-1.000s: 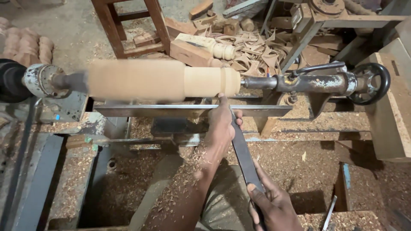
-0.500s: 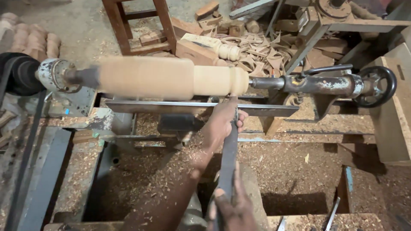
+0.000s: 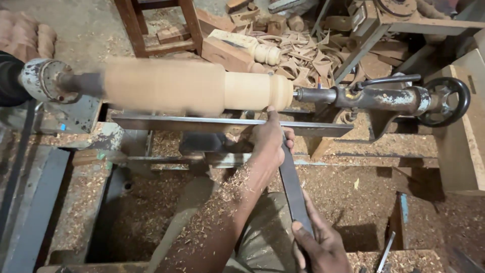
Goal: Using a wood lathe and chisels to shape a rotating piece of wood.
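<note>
A pale wooden workpiece (image 3: 202, 87) spins blurred on a lathe, held between the headstock (image 3: 43, 81) at left and the tailstock (image 3: 384, 98) at right. Its right end is turned thinner, with a rounded bead. A long flat steel chisel (image 3: 293, 187) lies across the metal tool rest (image 3: 202, 124), its tip at the workpiece's right end. My left hand (image 3: 268, 144) presses the blade down on the rest, forearm dusted with shavings. My right hand (image 3: 321, 247) grips the chisel's near end at the bottom of the view.
Wood shavings cover the lathe bed and the floor below. Offcuts and a turned spindle (image 3: 255, 48) lie piled at the back. A wooden stool (image 3: 161, 25) stands behind the lathe. A black handwheel (image 3: 444, 101) ends the tailstock. A wooden box (image 3: 467, 131) is at right.
The view has shifted slightly. My right hand has swung the chisel's near end first left, then back right. My left hand stays on the tool rest and the workpiece keeps spinning.
</note>
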